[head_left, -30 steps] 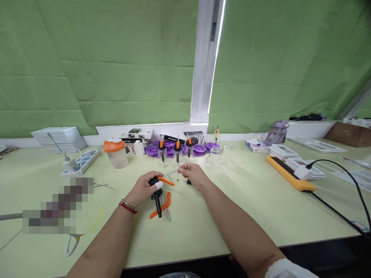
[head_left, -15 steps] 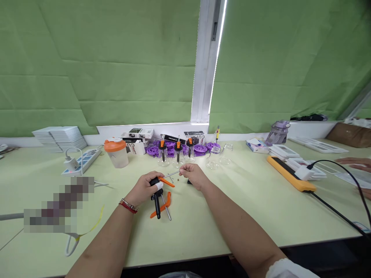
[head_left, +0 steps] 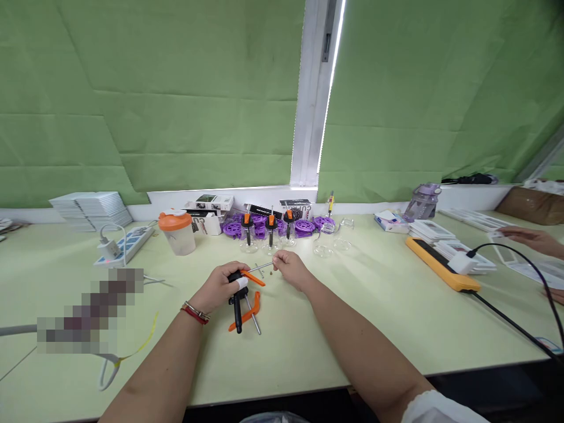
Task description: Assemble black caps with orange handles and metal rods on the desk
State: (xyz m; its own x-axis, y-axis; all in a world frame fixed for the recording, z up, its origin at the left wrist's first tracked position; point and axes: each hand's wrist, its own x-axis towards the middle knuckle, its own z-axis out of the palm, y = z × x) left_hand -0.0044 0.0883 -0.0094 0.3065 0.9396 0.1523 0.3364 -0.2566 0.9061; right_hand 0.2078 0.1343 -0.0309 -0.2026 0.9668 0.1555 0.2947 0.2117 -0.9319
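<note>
My left hand point(head_left: 219, 286) is closed around a black and orange pump gun point(head_left: 238, 301) that rests on the pale green table point(head_left: 308, 329). A thin metal rod point(head_left: 259, 268) sticks out of the gun's top toward the right. My right hand point(head_left: 290, 269) pinches the far end of that rod, fingers curled. A loose orange lever and a second metal rod point(head_left: 254, 309) lie on the table beside the gun's handle.
Behind my hands stand three clear cups with orange-black tops point(head_left: 269, 232), purple discs point(head_left: 304, 227), empty glass cups point(head_left: 328, 238) and an orange-lidded shaker point(head_left: 177, 232). A power strip point(head_left: 126, 245) lies left, a yellow strip with a black cable point(head_left: 440, 265) right. Another person's hands point(head_left: 531, 239) work at the far right.
My right hand has slid slightly left and nearer along the rod, covering the small black part on the table. Another person's hand has come in at the far right.
</note>
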